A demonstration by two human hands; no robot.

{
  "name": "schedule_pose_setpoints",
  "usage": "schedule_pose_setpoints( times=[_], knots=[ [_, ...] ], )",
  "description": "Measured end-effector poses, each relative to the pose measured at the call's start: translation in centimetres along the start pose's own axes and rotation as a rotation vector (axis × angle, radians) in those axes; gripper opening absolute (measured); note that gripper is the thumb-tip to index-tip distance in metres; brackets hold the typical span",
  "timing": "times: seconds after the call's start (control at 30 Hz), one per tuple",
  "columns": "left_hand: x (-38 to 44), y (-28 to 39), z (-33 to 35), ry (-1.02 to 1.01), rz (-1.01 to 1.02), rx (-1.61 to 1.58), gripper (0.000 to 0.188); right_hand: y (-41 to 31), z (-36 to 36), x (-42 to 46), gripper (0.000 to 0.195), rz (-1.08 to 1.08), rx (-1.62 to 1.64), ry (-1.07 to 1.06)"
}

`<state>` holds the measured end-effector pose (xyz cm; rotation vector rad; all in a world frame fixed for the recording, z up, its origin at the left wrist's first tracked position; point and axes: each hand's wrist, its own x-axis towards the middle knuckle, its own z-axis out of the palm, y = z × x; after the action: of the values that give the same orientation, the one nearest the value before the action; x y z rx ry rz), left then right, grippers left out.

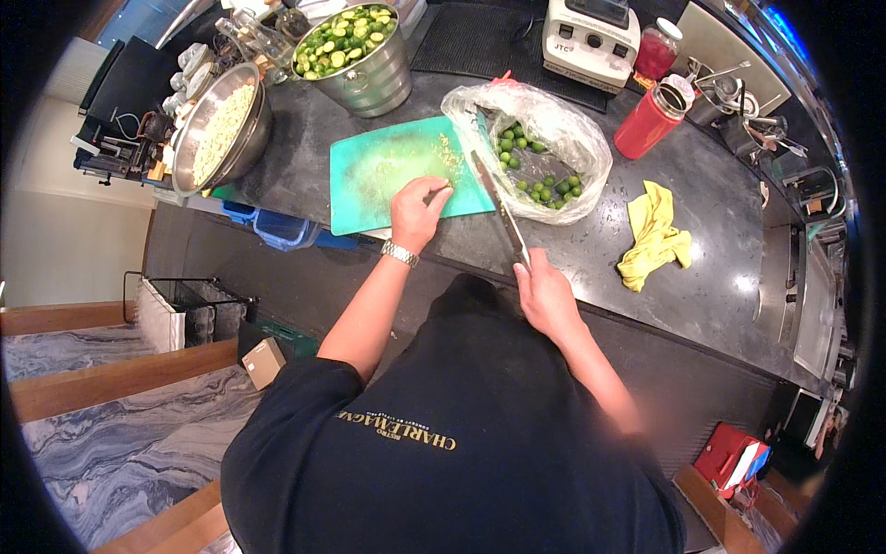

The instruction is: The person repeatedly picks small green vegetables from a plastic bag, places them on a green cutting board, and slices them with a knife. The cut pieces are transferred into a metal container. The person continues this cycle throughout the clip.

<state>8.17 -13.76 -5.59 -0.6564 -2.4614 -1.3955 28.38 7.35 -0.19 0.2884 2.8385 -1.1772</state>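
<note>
My left hand (415, 211), with a metal watch on the wrist, is over the front of a turquoise cutting board (360, 176). Its thumb and fingertips pinch a small green citrus fruit (450, 184), mostly hidden by them. Wet residue and pale seeds lie on the board. My right hand (547, 294) grips the handle of a long kitchen knife (504, 211), whose blade points away from me between the board and a clear plastic bag (588, 149). Inside the open bag are several whole small green citrus fruits (554, 188).
A metal bucket (374, 86) of halved green citrus and a steel bowl (257, 138) of pale pieces stand left. Behind the bag is a blender base (588, 45). To the right are a red tumbler (644, 124), a lidded jar (657, 52) and a yellow cloth (654, 239).
</note>
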Motion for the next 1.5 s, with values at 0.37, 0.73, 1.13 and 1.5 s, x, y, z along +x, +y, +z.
schedule_pose_setpoints(
  times=[0.37,0.73,1.13,1.5],
  knots=[
    [0.2,0.7,-0.1,0.035,-0.126,-0.130,0.011,-2.3,0.6,2.2,0.027,-0.019,-0.124,-0.168],
    [0.6,-0.5,-0.2,-0.008,-0.136,-0.109,0.012,-3.6,-0.3,1.8,0.026,-0.012,-0.138,-0.207],
    [0.6,0.3,-0.4,-0.038,-0.160,-0.103,0.008,-4.7,3.1,7.1,0.027,-0.059,-0.204,-0.201],
    [0.7,0.3,0.3,0.001,-0.152,0.015,0.017,-3.7,2.8,5.8,0.029,-0.053,-0.175,-0.163]
  ],
)
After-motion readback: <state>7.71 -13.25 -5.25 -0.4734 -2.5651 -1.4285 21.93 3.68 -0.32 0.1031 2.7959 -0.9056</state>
